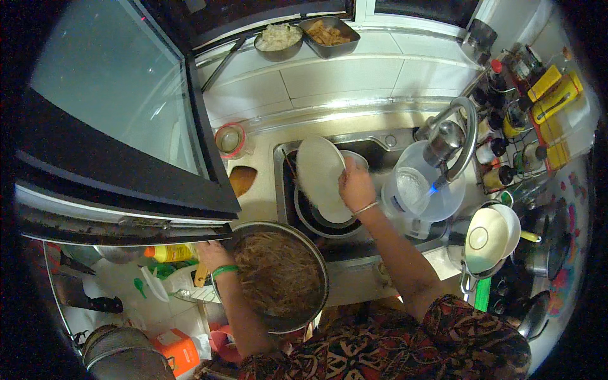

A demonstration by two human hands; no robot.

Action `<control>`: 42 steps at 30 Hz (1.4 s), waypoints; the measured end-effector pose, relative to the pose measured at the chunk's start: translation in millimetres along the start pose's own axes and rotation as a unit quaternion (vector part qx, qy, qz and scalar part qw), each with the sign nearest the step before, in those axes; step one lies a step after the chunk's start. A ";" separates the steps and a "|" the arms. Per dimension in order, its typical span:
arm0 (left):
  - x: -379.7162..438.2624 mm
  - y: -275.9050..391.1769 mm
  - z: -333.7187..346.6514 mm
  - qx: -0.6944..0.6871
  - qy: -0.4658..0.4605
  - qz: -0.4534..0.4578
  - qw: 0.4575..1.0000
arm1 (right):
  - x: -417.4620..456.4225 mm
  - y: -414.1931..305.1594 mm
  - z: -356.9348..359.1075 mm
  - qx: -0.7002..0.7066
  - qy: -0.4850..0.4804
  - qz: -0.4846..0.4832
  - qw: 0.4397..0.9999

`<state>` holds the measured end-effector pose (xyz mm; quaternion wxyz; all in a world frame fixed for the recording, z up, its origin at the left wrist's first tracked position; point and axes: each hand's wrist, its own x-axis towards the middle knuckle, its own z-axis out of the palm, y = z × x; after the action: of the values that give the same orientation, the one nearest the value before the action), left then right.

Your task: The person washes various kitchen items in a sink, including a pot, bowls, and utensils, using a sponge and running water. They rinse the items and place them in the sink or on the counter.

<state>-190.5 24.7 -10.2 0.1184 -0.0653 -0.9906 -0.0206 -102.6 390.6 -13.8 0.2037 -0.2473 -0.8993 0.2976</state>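
My right hand [357,186] grips the rim of a white plate [320,173], tilted above a dark pot [327,228] in the sink. A small pale bowl [358,159] shows just behind that hand. My left hand [211,254] is at the lower edge of an open framed glass panel [123,90], left of a large round pan [280,270] of brown shredded food; its fingers are partly hidden, so its grip is unclear. Water runs from the faucet [458,142] into a translucent plastic container [422,185].
A bowl of chopped white food [279,40] and a metal tray [330,37] stand on the back ledge. A spice rack [515,133] is at the right, above stacked bowls [489,235]. Knives [102,304] hang at the left. A red-rimmed jar [230,141] stands behind the sink's left corner.
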 end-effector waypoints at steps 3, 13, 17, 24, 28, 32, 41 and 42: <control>7.2 -23.5 25.2 -0.171 0.074 -0.050 0.981 | 10.2 -17.5 -28.5 -0.124 0.002 -0.057 0.991; -0.7 3.4 -37.8 0.175 -0.081 -0.032 0.981 | 11.2 29.5 30.2 -0.288 0.040 -0.131 0.948; -18.1 -16.6 -40.9 0.146 -0.019 -0.053 0.988 | 1.6 42.9 41.7 -0.268 -0.014 -0.114 0.956; -24.7 -30.4 -50.2 0.087 -0.044 -0.043 0.994 | 27.8 44.4 45.1 -0.307 -0.071 -0.133 0.940; -24.4 -31.4 -67.6 -0.016 -0.089 0.015 0.996 | 43.6 51.2 46.1 -0.330 -0.031 -0.114 0.936; -27.9 -3.5 -93.8 -0.065 -0.086 0.027 0.994 | 50.8 58.4 44.3 -0.332 -0.045 -0.078 0.939; -66.6 88.6 -120.2 -0.090 -0.145 0.131 0.976 | 3.2 37.7 22.1 -0.246 -0.016 -0.036 0.968; -70.6 101.6 -123.4 -0.076 -0.191 0.126 0.971 | -13.5 28.2 11.6 -0.204 -0.040 -0.029 0.978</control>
<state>-80.2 109.6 95.4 -0.0765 -0.2007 -0.9743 -0.0683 -88.7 397.6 -43.2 0.1213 -0.2449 -0.9554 0.1120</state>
